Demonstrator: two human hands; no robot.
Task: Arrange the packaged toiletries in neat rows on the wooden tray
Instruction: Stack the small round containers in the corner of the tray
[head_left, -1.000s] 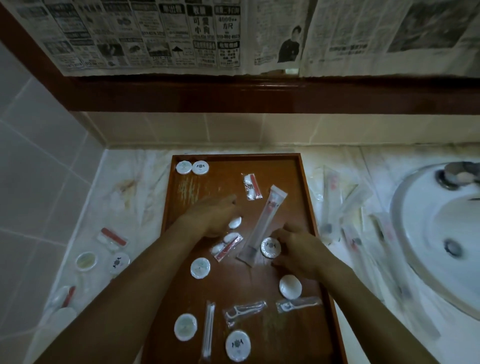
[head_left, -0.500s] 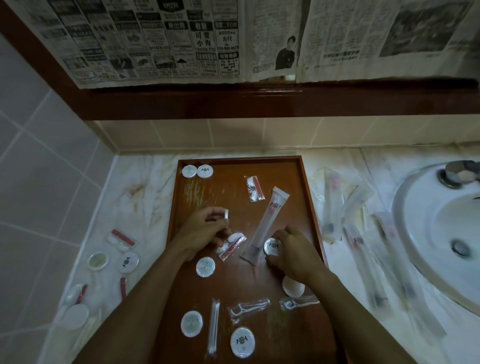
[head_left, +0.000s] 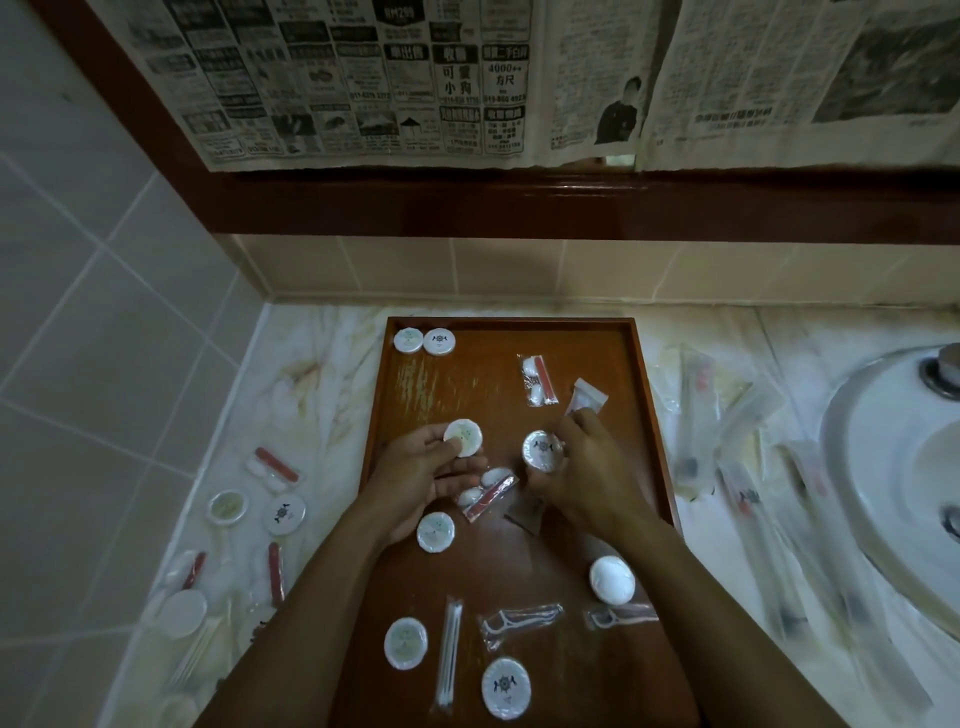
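Your two bare forearms enter from the lower edge and converge toward the middle. Your left hand (head_left: 421, 470) is turned palm-up, fingers loosely extended, with the thumb pressing a round packet (head_left: 463, 437) against the fingertips. Your right hand (head_left: 587, 475) is palm-down, fingers curled, gripping a round packet (head_left: 542, 450) and, apparently, a long sachet (head_left: 587, 395) too; motion blur limits certainty.

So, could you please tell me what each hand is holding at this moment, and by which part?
The left hand pinches a round soap packet at its lower edge. The right hand grips another round packet by its right side.
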